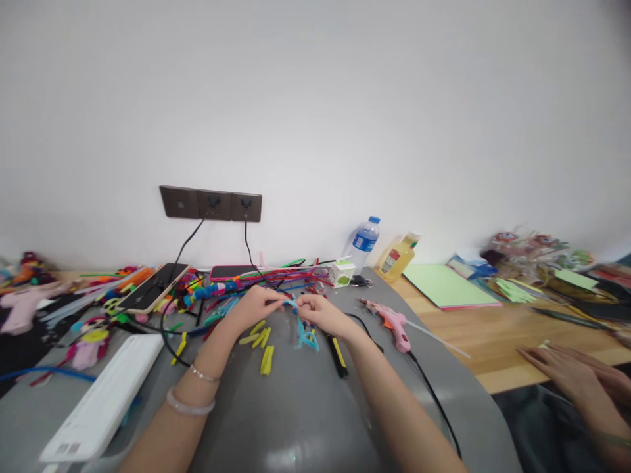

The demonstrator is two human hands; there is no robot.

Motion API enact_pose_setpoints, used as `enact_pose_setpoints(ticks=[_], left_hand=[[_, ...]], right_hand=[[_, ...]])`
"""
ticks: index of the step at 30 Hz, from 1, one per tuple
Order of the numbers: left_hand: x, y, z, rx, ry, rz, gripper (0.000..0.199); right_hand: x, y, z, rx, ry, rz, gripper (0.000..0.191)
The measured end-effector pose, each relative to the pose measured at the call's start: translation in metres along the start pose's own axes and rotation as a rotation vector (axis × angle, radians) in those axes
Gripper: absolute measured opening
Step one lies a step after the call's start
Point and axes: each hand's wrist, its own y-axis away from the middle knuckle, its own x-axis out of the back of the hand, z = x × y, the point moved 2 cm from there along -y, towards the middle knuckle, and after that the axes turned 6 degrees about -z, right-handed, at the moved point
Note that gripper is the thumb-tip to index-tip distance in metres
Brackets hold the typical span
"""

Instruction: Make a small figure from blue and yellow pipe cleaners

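Above the middle of the grey table (296, 407), my left hand (256, 307) and my right hand (320, 313) meet at their fingertips. Both are closed on a light blue pipe cleaner (290, 302). More blue fuzzy loops (307, 339) hang or lie just below my right fingers; I cannot tell whether they join the held piece. Several short yellow pipe cleaner pieces (267, 360) lie below my left hand. Beside my right wrist is a black tool with a yellow stripe (338, 355), perhaps a cutter.
A pink glue gun (394, 323) with a cord lies to the right. Behind are bundled pipe cleaners (290, 272), a water bottle (363, 243) and a yellow bottle (399, 257). A phone (155, 288) and white power bank (106, 397) lie left. Another person's hands (572, 371) rest far right.
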Motion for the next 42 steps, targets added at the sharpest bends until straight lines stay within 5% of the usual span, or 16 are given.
enact_pose_setpoints(ticks=[7, 12, 27, 42], left_hand=[[-0.009, -0.001, 0.011, 0.159, 0.463, -0.108, 0.034], [-0.017, -0.001, 0.020, 0.296, 0.777, -0.211, 0.037], [-0.017, -0.002, 0.024, 0.354, 0.762, -0.185, 0.045], [-0.024, -0.005, 0.017, 0.385, 0.953, 0.008, 0.053]], right_hand=[[0.001, -0.001, 0.001, 0.053, -0.240, 0.165, 0.021], [0.001, -0.005, 0.005, 0.085, -0.214, 0.233, 0.025], [-0.001, -0.010, -0.003, 0.210, -0.072, 0.421, 0.017], [-0.003, -0.020, -0.012, 0.352, 0.048, 0.498, 0.010]])
